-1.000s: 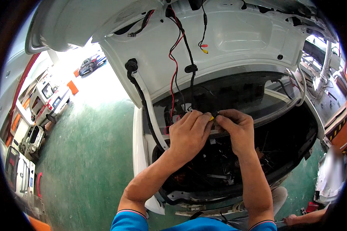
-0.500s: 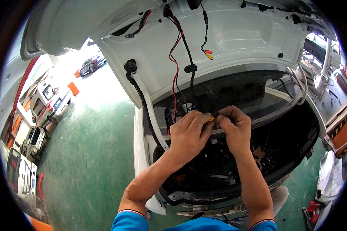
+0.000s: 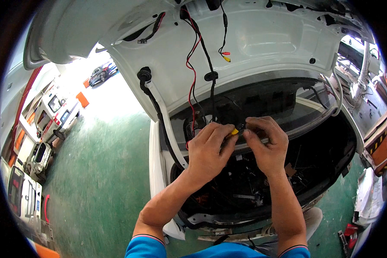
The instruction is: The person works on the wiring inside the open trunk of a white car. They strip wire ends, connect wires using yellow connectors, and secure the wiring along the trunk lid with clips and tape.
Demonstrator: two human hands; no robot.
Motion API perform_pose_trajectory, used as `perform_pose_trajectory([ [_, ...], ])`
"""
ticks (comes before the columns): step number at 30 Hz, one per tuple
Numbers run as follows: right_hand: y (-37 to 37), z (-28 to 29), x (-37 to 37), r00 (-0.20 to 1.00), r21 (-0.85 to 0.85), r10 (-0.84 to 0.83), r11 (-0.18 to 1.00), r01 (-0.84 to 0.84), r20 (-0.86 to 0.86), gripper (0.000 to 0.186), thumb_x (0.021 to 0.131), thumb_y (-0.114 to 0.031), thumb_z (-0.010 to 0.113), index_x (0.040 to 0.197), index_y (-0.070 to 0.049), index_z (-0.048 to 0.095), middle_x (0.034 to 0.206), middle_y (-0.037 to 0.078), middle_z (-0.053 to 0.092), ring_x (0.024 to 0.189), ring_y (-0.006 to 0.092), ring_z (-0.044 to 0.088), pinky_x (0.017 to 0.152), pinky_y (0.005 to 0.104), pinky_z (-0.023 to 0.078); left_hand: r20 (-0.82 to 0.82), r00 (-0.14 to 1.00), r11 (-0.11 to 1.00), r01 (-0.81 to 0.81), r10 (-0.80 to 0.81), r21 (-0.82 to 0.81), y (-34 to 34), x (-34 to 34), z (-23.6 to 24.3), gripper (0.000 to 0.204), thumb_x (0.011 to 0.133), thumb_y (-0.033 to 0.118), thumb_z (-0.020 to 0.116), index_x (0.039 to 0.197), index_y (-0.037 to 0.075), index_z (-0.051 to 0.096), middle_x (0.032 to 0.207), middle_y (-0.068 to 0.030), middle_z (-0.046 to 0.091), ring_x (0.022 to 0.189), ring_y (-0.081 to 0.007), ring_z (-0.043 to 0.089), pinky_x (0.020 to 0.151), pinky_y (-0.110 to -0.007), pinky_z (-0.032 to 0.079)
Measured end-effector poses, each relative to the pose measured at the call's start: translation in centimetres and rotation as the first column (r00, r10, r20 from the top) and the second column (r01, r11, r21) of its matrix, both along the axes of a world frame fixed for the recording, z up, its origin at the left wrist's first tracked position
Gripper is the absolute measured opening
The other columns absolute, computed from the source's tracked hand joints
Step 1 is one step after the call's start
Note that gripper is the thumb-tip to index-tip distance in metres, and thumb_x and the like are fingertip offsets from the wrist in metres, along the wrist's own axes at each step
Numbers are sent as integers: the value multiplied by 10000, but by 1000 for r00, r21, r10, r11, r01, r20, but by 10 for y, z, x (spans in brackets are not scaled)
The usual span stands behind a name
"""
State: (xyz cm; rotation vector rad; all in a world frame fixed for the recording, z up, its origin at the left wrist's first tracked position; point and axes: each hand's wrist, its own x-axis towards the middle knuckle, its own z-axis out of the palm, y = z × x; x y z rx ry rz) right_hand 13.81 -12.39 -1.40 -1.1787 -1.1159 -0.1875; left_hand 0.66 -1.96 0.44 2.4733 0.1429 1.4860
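My left hand (image 3: 208, 150) pinches a small yellow connector (image 3: 234, 131) in front of the dark rear glass of a white car's trunk. My right hand (image 3: 268, 144) is just right of it, fingers curled by a small dark piece (image 3: 241, 128) that I cannot make out clearly. Red and black wires (image 3: 192, 86) and a taped black cable (image 3: 210, 64) hang from the raised white trunk lid (image 3: 266, 56) behind my hands. Higher up, a red plug (image 3: 225, 53) and a yellow plug (image 3: 227, 59) dangle on a thin black lead.
The trunk opening (image 3: 314, 163) is dark, with scattered small items inside. On my left are a green floor (image 3: 94, 172), white vehicles (image 3: 51, 112) and orange barriers (image 3: 82, 99). White panels (image 3: 365, 193) and red-black items (image 3: 350, 232) lie at right. A trousered leg (image 3: 314, 221) shows low right.
My right fingers have loosened a little and shifted rightward, showing more of the dark piece. The hanging plugs sway slightly. The other person's arm at lower right has left view.
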Motion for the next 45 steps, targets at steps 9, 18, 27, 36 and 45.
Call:
perform_pose_trajectory([
  [9, 0, 6, 9, 840, 121, -320, 947, 298, 438, 149, 741, -19, 735, 883, -34, 695, 852, 79, 672, 676, 216, 657, 568, 300, 523, 0, 993, 972, -119, 122, 201, -5, 7, -4, 257, 758, 37, 757, 987, 8, 644, 898, -121, 653, 735, -272, 660, 603, -344, 531],
  [18, 1, 9, 13, 760, 207, -406, 914, 350, 508, 177, 662, -29, 727, 819, -58, 649, 808, 62, 647, 659, 219, 628, 565, 325, 496, 0, 995, 968, -99, 102, 230, -8, 12, -5, 271, 751, 22, 749, 995, -6, 634, 901, -130, 651, 743, -275, 662, 612, -340, 543],
  [27, 5, 12, 22, 809, 197, -331, 943, 268, 486, 164, 611, -44, 685, 742, -55, 587, 716, 66, 593, 597, 238, 588, 533, 334, 472, -28, 999, 980, -26, 32, 199, -10, 13, -3, 289, 741, -10, 721, 1010, -15, 616, 906, -145, 645, 746, -298, 663, 622, -368, 540],
  [36, 9, 4, 22, 858, 170, -313, 949, 265, 408, 126, 632, -16, 661, 720, -44, 575, 681, 66, 574, 542, 200, 566, 478, 310, 443, -88, 996, 994, -5, 15, 108, -12, 11, -2, 226, 779, -15, 677, 995, -16, 612, 879, -155, 650, 721, -310, 667, 610, -376, 535],
  [45, -21, 2, 97, 901, 27, -380, 919, 394, -210, 59, 769, -59, 667, 806, -27, 633, 727, 8, 627, 620, 105, 557, 575, 281, 461, -197, 980, 999, -16, 6, -46, -17, -22, 9, 172, 831, 51, 700, 972, -28, 639, 852, -143, 653, 704, -274, 661, 612, -341, 519],
])
